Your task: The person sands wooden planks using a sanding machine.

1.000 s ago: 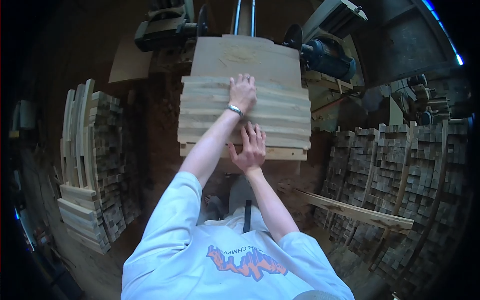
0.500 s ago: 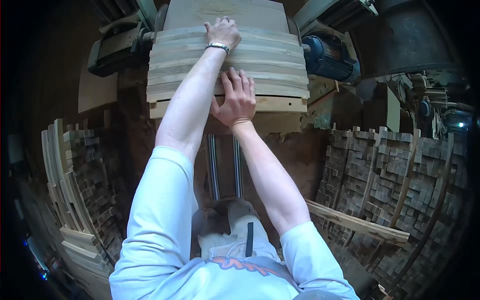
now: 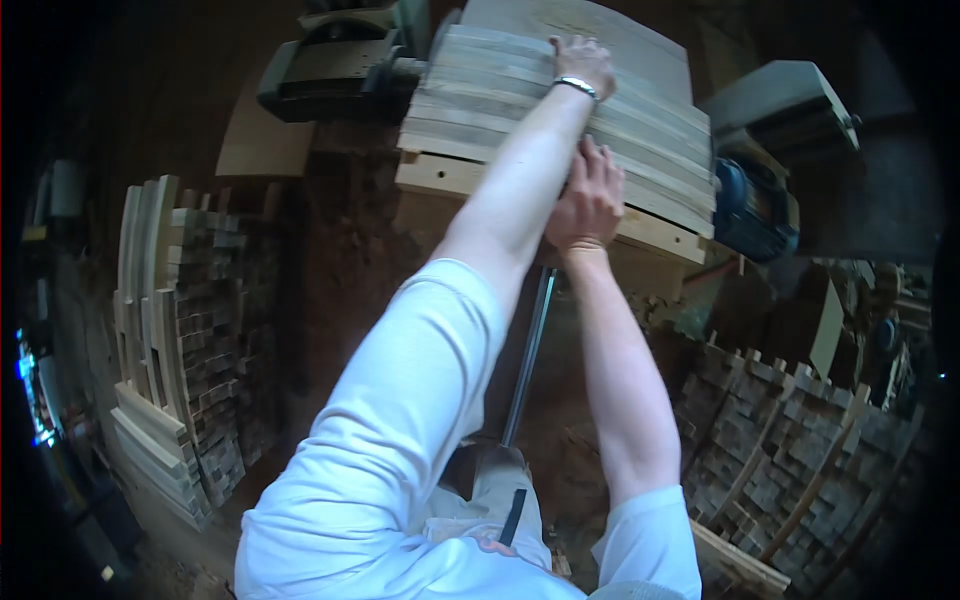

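Several pale wooden strips lie side by side on the machine's bed, behind a front wooden bar with small dark holes. My left hand, with a metal band at the wrist, reaches over to the far edge of the strips, its fingers curled down over that edge. My right hand rests at the near edge, its fingers lying forward over the nearest strips. The strips lie between the two hands. My right thumb is hidden behind the left forearm.
Motors stand on the left and the right of the bed. A board lies beyond the strips. Stacked wood pieces are at the left and lower right. Metal rails run below the bed.
The view has turned, so the bed and strips now appear tilted and farther right. The strips sit closer together under my hands, with smaller gaps between them.
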The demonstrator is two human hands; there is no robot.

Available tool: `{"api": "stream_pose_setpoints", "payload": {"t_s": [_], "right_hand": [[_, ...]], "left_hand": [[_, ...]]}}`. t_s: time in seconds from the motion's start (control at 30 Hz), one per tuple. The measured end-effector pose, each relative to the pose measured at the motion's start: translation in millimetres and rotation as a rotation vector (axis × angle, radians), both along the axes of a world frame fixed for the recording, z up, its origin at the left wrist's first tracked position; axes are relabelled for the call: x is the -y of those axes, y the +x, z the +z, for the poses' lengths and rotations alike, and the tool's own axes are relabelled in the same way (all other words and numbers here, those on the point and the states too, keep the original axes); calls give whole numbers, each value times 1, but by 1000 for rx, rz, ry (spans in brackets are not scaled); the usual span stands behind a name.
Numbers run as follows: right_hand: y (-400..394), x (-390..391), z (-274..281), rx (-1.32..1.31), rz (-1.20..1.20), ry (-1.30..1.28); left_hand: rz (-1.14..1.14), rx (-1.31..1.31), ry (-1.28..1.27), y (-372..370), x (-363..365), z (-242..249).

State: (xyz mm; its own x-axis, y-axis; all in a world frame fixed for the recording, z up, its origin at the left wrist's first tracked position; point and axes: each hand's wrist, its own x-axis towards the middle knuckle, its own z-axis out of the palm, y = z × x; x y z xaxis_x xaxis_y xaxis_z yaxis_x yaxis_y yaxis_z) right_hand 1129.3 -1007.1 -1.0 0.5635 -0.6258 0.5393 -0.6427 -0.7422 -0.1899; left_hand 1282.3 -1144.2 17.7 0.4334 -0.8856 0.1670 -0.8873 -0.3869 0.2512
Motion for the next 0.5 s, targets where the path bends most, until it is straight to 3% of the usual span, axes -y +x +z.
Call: {"api": "stream_pose_setpoints", "payload": {"t_s": [0.3,0.5], "right_hand": [[32,51,-3,-48,-49,-68],[59,94,-8,-186,-104,33]], "left_hand": [[31,33,-21,31,61,-12],[68,54,-56,53,96,-9]]}}
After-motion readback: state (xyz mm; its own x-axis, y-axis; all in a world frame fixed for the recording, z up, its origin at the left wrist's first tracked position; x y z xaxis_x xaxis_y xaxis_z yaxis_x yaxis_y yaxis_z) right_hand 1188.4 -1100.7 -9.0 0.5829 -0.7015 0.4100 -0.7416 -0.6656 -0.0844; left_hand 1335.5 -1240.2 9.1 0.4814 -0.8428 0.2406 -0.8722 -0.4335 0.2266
